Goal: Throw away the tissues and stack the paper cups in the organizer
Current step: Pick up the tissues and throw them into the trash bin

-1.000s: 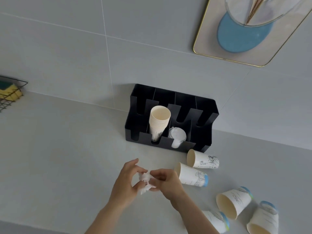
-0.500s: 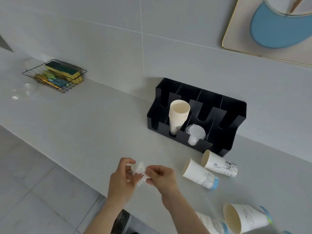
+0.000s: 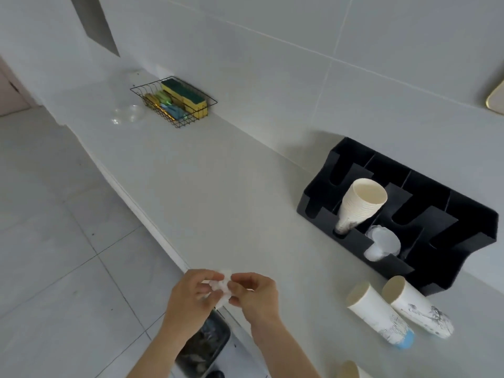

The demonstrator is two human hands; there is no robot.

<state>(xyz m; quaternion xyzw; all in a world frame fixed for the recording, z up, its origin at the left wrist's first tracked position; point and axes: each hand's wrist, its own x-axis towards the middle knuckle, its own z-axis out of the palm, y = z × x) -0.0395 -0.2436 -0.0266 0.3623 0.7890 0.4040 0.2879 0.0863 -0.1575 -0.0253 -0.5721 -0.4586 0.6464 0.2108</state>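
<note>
A crumpled white tissue [image 3: 222, 286] is pinched between my left hand [image 3: 191, 298] and my right hand [image 3: 255, 296], held over the counter's front edge. Below my hands, on the floor, stands a dark trash bin [image 3: 203, 345] with its opening showing. The black organizer [image 3: 463, 230] stands against the wall at right. It holds a leaning stack of paper cups [image 3: 360, 207] and some clear plastic lids [image 3: 381, 242]. Two printed paper cups [image 3: 379, 313] [image 3: 420, 309] lie on their sides in front of the organizer. Another cup's rim [image 3: 350, 371] shows at the bottom edge.
A black wire basket [image 3: 174, 100] with sponges sits at the back left of the counter, next to a clear plastic lid [image 3: 128, 114]. The grey counter [image 3: 218, 186] runs diagonally, with tiled floor [image 3: 54, 241] to its left. A gold-rimmed tray corner [image 3: 496, 100] shows on the wall at right.
The view has swung left, so the organizer and cups have shifted right in the frame. Both hands with the tissue now hang over the counter's edge, and the bin's opening has come into view.
</note>
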